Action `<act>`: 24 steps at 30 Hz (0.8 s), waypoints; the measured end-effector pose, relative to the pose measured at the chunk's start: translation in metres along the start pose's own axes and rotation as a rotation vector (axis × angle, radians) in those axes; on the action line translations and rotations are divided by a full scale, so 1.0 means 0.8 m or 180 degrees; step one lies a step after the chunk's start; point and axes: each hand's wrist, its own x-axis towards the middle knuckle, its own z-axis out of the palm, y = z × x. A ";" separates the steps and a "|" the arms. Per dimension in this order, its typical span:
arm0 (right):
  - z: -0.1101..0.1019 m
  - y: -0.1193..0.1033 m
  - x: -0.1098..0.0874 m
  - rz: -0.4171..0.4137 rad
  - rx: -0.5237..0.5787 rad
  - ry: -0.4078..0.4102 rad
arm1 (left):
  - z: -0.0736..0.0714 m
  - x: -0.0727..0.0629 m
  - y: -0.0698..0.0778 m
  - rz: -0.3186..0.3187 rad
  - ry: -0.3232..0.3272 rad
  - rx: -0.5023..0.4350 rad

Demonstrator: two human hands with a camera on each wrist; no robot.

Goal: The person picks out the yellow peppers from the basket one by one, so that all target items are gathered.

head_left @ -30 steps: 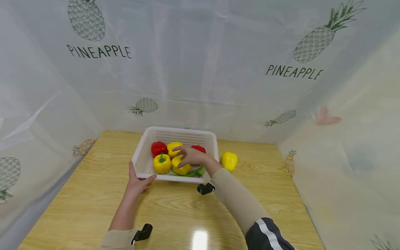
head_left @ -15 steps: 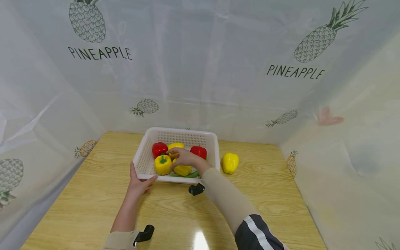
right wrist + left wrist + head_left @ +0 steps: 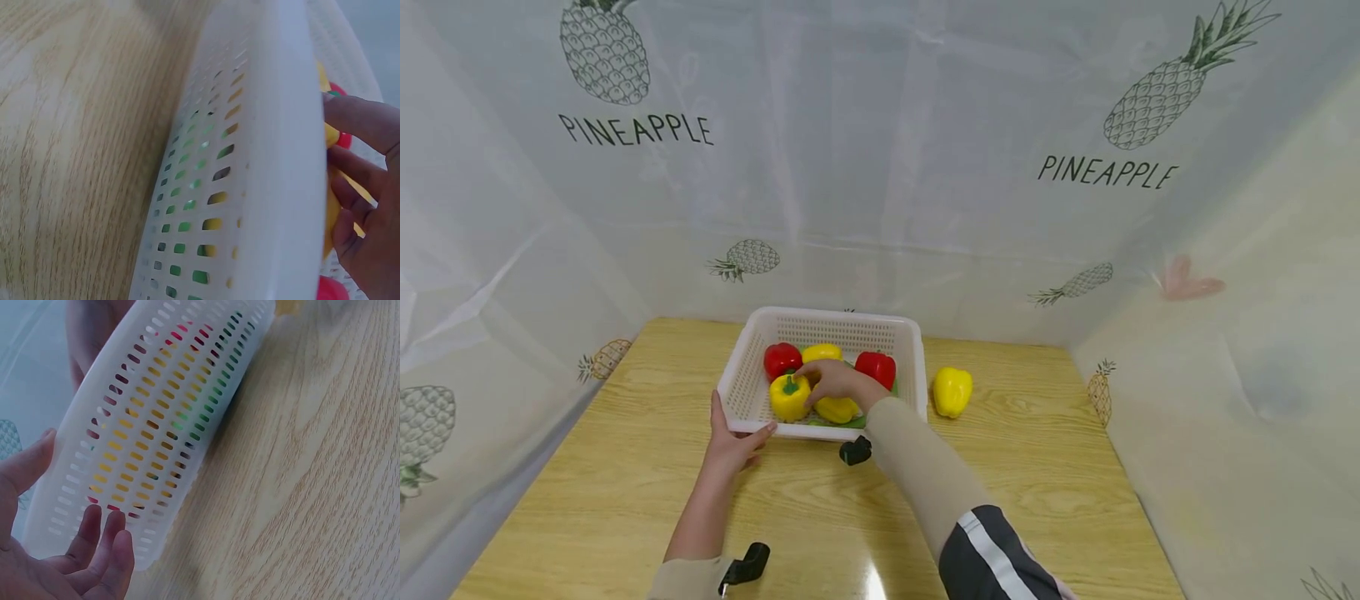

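Observation:
A white perforated plastic basket [image 3: 820,432] stands at the back of the table. My left hand [image 3: 732,446] grips its front-left corner, the thumb on the front rim; the left wrist view has the fingers [image 3: 94,534] against the outer wall. Inside, my right hand [image 3: 837,382] reaches over the vegetables, its fingers spread and bent down beside a yellow bell pepper [image 3: 787,403] with a green stem. Another yellow pepper [image 3: 835,410] lies under that hand. A third yellow pepper [image 3: 822,352] sits behind, between red peppers [image 3: 781,358]. Contact at the right fingertips is partly hidden.
One yellow bell pepper [image 3: 952,392] lies on the wooden table [image 3: 1000,467], right of the basket. Something green [image 3: 852,423] shows along the basket's front inside wall. A pineapple-printed sheet [image 3: 880,208] hangs around the table. Black camera mounts [image 3: 855,451] sit at both wrists.
My right hand has moved left inside the basket, from above the middle yellow pepper to beside the front-left one. The right red pepper shows more fully. My left hand has stayed at the corner.

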 end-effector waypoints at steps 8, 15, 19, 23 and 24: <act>0.006 -0.002 0.005 0.0109 -0.0310 0.0058 | 0.000 0.000 0.000 0.0020 -0.0005 -0.0046; 0.008 -0.003 0.006 0.0161 -0.0301 0.0146 | 0.000 0.000 0.000 0.0044 0.0005 -0.0066; 0.009 -0.003 0.008 0.0181 -0.0372 0.0195 | 0.001 0.001 0.000 0.0055 -0.0015 -0.0076; 0.011 -0.003 0.012 0.0174 -0.0519 0.0249 | 0.001 0.002 0.001 0.0045 -0.0010 -0.0075; 0.011 -0.003 0.013 0.0180 -0.0540 0.0260 | 0.001 0.002 0.001 0.0041 -0.0002 -0.0072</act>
